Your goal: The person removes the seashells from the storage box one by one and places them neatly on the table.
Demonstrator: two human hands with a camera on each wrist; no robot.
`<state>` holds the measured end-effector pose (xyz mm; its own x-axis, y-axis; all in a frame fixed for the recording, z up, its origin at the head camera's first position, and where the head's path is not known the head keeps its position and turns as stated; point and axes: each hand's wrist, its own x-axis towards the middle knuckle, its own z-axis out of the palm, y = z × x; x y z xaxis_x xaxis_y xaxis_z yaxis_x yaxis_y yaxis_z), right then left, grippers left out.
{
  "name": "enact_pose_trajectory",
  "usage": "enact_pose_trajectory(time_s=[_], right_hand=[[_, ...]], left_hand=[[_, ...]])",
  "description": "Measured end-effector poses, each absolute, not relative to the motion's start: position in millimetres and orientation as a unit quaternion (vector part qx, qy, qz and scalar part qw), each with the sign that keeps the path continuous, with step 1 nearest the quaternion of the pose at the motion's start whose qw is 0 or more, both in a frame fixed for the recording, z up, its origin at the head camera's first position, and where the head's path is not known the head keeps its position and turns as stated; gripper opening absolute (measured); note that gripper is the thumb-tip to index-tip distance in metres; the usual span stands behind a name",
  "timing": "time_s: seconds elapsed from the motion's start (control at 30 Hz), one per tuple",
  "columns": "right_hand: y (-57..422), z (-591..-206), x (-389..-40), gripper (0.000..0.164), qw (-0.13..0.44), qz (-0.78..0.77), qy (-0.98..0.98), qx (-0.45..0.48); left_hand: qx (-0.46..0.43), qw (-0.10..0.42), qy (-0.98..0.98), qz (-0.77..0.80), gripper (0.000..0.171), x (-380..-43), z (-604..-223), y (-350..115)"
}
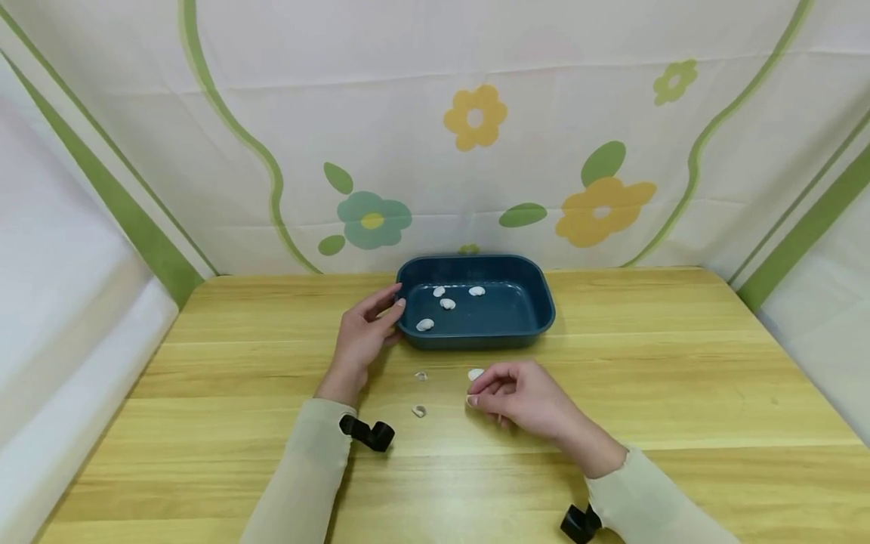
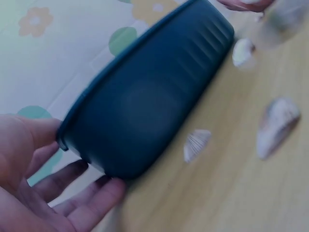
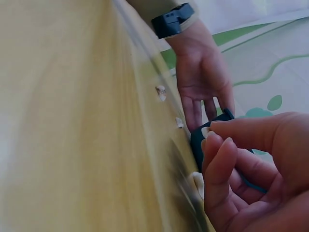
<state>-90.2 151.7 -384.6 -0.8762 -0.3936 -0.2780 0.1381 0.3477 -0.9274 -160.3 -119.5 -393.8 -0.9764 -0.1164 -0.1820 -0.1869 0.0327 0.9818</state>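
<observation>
A dark blue rectangular tray stands on the table with several white seashells in it, one a shell at its near left corner. My left hand holds the tray's left end, thumb at the rim and fingers against the outer wall. In front of the tray, my right hand pinches a small pale seashell between thumb and forefinger, mostly hidden by the fingertips. Just beyond those fingers a white shell lies on the wood. Left of it are a ribbed shell and a brownish-white shell.
The wooden table runs back to a hanging cloth printed with flowers, close behind the tray. White cloth also hangs on both sides. Black wrist cameras, such as the left one, stick out from the cuffs.
</observation>
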Motion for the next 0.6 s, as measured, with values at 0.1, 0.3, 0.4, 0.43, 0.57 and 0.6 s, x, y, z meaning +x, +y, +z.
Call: enact_pose_trajectory(time_s=[0.1,0.3,0.4,0.43,0.57,0.6], right_hand=[[155,-387,-86,0.013,0.238,-0.548,0.797,-0.092],[162,-385,-85,0.010,0.237,-0.533,0.806,-0.100],[165,-384,-87,0.010,0.236,-0.519,0.815,-0.099],[166,-384,-87,0.010,0.237,-0.514,0.818,-0.101],[166,-387,-89,0.009,0.242,-0.499,0.824,-0.117],[166,-388,-89,0.009,0.241,-0.496,0.825,-0.121]], left_hand=[[-0.117,0.036,0.719,0.684,0.039,-160,-389,-119],[-0.125,0.064,0.711,0.689,0.040,-164,-378,-119],[-0.108,0.094,0.705,0.695,0.044,-166,-372,-121],[-0.103,0.102,0.703,0.696,0.046,-166,-370,-123],[-0.097,0.119,0.702,0.695,0.050,-165,-366,-128],[-0.097,0.120,0.702,0.695,0.051,-164,-366,-129]])
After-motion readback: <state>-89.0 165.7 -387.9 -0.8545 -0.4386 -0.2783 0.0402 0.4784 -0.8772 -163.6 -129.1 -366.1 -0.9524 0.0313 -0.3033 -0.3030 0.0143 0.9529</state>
